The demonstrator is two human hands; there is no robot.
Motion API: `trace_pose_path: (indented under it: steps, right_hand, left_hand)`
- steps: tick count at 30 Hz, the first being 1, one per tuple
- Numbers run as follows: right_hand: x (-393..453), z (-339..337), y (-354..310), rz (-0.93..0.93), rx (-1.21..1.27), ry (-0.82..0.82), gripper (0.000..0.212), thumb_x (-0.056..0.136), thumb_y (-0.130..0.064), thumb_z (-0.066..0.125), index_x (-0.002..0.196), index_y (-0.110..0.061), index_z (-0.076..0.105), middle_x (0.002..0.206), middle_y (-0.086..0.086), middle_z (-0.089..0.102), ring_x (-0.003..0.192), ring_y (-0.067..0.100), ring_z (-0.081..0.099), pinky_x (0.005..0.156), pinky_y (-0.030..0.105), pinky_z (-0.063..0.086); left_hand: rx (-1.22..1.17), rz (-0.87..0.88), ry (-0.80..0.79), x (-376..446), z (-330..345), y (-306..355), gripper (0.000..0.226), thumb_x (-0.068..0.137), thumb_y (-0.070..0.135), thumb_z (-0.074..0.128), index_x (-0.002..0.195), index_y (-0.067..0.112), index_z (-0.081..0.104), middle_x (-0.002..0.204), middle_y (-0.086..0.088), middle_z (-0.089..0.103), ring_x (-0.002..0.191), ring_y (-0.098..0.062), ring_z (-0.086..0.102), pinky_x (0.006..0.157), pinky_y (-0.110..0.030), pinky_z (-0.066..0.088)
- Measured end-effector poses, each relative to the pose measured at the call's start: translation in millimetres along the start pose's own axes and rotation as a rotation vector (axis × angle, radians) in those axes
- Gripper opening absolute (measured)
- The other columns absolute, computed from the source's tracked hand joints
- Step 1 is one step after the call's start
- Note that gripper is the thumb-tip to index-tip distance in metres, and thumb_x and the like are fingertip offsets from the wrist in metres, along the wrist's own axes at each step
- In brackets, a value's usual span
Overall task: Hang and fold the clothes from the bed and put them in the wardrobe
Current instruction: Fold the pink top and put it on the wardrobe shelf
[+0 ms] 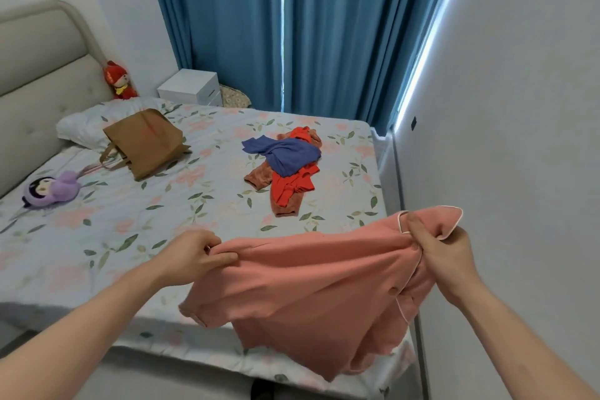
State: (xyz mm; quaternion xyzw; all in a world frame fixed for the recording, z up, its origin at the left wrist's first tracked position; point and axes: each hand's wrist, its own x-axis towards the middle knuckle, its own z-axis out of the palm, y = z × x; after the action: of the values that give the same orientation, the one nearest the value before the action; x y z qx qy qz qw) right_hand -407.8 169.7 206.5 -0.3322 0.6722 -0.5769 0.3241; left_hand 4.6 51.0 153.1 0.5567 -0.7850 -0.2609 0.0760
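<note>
Blue curtains (246,26) fill the top centre of the frame, drawn almost together with a thin bright gap between them; below them a bed (136,221) in a floral sheet spreads across the left and middle, a padded grey headboard (39,65) at the far left. Low in the frame, a pink shirt (308,295) with pale piping and a button hangs stretched between two hands over the near right corner of the bed; the left hand (191,258), lower centre-left, pinches one edge of the cloth between thumb and curled fingers; the right hand (438,250), lower right, has its fingers clamped round a bunched handful of the collar end, the thumb pressed on top. At mid-frame, right of centre, a pile of clothes (285,162) lies on the sheet, a blue garment draped over red and rust-coloured ones. Left of it a brown bag (146,143) leans against a pillow (84,127); a purple plush toy (52,190) lies at the left edge; a red doll (118,81) sits by the headboard; a white nightstand (191,86) stands beyond the bed, near the curtains.
</note>
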Motion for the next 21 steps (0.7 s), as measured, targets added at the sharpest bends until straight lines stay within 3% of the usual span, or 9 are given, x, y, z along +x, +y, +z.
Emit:
trace_pose_path:
  steps: [2, 5, 8, 11, 13, 16, 21]
  right_hand:
    - [1.9, 4.7, 6.9, 0.008, -0.004, 0.004, 0.028, 0.088, -0.03, 0.079, 0.082, -0.003, 0.074, 0.08, 0.01, 0.078, 0.074, 0.021, 0.074, 0.073, 0.037, 0.058]
    - [10.0, 15.5, 14.8, 0.014, -0.015, -0.004, 0.026, 0.087, -0.031, 0.079, 0.082, -0.006, 0.075, 0.077, 0.005, 0.078, 0.075, 0.019, 0.074, 0.072, 0.035, 0.058]
    - [25.6, 29.9, 23.2, 0.037, -0.042, -0.004, 0.023, 0.087, -0.03, 0.08, 0.085, -0.008, 0.075, 0.081, 0.005, 0.078, 0.08, 0.02, 0.075, 0.076, 0.037, 0.059]
    - [39.2, 48.6, 35.1, 0.071, -0.088, -0.006, 0.02, 0.088, -0.028, 0.079, 0.086, -0.009, 0.074, 0.085, 0.008, 0.077, 0.082, 0.021, 0.074, 0.077, 0.037, 0.058]
    - [45.2, 62.6, 45.5, 0.093, -0.121, -0.026, 0.018, 0.089, -0.025, 0.078, 0.087, -0.008, 0.073, 0.086, 0.008, 0.076, 0.082, 0.02, 0.073, 0.072, 0.033, 0.055]
    - [56.3, 82.4, 67.7, 0.148, -0.19, -0.039, 0.018, 0.089, -0.024, 0.078, 0.087, -0.008, 0.073, 0.085, 0.009, 0.076, 0.082, 0.021, 0.072, 0.071, 0.033, 0.054]
    - [74.0, 115.1, 99.5, 0.242, -0.263, -0.049, 0.017, 0.088, -0.029, 0.079, 0.09, -0.013, 0.073, 0.087, 0.004, 0.076, 0.085, 0.019, 0.073, 0.076, 0.035, 0.056]
  left_hand:
    - [-0.023, -0.036, -0.038, -2.4, 4.5, -5.2, 0.06, 0.089, 0.065, 0.059, 0.074, 0.007, 0.06, 0.066, -0.01, 0.06, 0.058, -0.015, 0.049, 0.057, -0.031, 0.033]
    - [-0.021, -0.055, -0.012, 2.7, 6.8, -11.6, 0.065, 0.084, 0.074, 0.051, 0.072, 0.01, 0.059, 0.066, -0.007, 0.061, 0.064, -0.02, 0.056, 0.059, -0.033, 0.036]
    - [-0.026, -0.058, -0.013, 15.8, 0.7, -19.3, 0.058, 0.076, 0.075, 0.065, 0.071, 0.018, 0.058, 0.064, 0.003, 0.058, 0.063, -0.015, 0.052, 0.06, -0.033, 0.037]
    - [-0.065, -0.015, -0.188, 27.6, -5.4, -35.9, 0.054, 0.072, 0.073, 0.074, 0.076, 0.021, 0.06, 0.065, 0.008, 0.05, 0.06, -0.009, 0.042, 0.06, -0.03, 0.032]
    - [-0.072, 0.03, -0.268, 36.8, -6.4, -51.9, 0.042, 0.078, 0.064, 0.075, 0.079, 0.024, 0.063, 0.069, 0.008, 0.053, 0.062, -0.008, 0.045, 0.062, -0.027, 0.035]
    - [-0.09, 0.058, -0.27, 54.7, 2.2, -78.2, 0.021, 0.091, 0.042, 0.069, 0.08, 0.024, 0.063, 0.075, 0.003, 0.06, 0.07, -0.012, 0.053, 0.067, -0.026, 0.04]
    - [-0.055, 0.01, -0.197, 91.0, 20.8, -117.2, 0.014, 0.098, 0.035, 0.059, 0.089, 0.032, 0.07, 0.081, 0.017, 0.069, 0.077, -0.002, 0.062, 0.074, -0.027, 0.05]
